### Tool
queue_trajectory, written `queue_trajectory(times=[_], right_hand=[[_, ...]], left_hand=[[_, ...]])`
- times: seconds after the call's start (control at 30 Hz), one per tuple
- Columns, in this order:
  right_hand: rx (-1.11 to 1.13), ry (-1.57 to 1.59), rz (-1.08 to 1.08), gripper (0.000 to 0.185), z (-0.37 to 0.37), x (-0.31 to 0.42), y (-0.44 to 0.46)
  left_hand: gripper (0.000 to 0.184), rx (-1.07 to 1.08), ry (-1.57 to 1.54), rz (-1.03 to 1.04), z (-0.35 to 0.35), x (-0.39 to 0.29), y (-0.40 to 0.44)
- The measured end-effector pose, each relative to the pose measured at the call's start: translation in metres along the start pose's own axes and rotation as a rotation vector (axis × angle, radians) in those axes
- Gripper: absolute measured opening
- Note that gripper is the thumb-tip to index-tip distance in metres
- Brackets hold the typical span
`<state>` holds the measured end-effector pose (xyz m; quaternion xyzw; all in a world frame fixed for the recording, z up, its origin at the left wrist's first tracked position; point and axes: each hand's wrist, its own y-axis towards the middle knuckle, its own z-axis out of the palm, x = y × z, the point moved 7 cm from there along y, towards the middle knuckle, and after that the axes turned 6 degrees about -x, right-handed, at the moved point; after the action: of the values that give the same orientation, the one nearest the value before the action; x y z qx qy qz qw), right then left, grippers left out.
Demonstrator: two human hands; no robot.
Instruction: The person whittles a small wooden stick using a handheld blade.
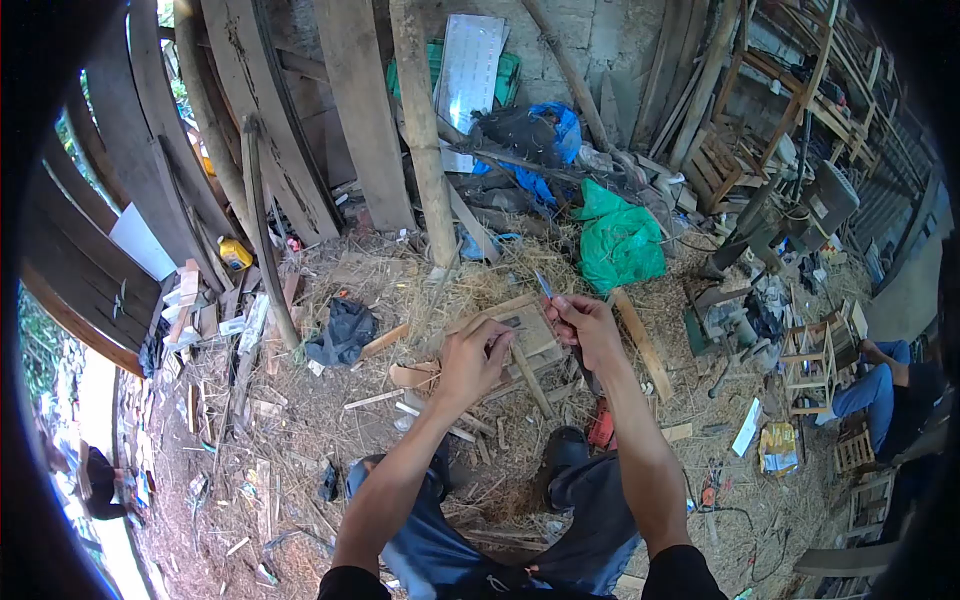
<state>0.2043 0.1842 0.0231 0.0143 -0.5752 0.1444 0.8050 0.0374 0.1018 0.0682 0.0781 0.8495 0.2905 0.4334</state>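
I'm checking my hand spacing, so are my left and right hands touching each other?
Apart. The head view shows a clear gap between the left hand and right hand, with the board visible below.

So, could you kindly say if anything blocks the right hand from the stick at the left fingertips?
Nothing visible stands between the right hand and that stick; the board shows through the gap, seemingly below.

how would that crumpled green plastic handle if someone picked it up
The green plastic is probably floppy, given its loose folds, and perhaps slippery, given its sheen. Its weight is hard to judge, since anything inside is hidden.
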Motion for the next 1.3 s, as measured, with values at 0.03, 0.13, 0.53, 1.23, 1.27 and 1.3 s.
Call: queue_trajectory(times=[0.03, 0.13, 0.53, 1.23, 1.27, 1.3], right_hand=[[-0.006, -0.005, 0.003, 0.02, -0.003, -0.001, 0.001], [-0.032, -0.026, 0.007, 0.02, -0.004, 0.004, 0.001], [-0.064, -0.009, -0.085, 0.025, -0.01, 0.011, -0.009], [-0.059, 0.054, 0.017, 0.021, -0.016, -0.001, 0.006], [-0.092, 0.033, 0.037, 0.021, -0.021, -0.004, 0.009], [-0.089, 0.027, 0.036, 0.021, -0.021, -0.002, 0.008]], left_hand=[[0.009, 0.016, 0.012, -0.017, -0.001, -0.001, 0.0], [0.008, 0.029, -0.006, -0.03, -0.001, -0.003, 0.0], [0.005, -0.042, 0.059, -0.01, -0.022, 0.014, 0.0], [0.007, -0.012, 0.139, 0.186, 0.0, -0.011, -0.006], [0.008, -0.017, 0.166, 0.22, 0.001, -0.012, -0.006], [0.008, -0.023, 0.164, 0.219, 0.002, -0.013, -0.007]])
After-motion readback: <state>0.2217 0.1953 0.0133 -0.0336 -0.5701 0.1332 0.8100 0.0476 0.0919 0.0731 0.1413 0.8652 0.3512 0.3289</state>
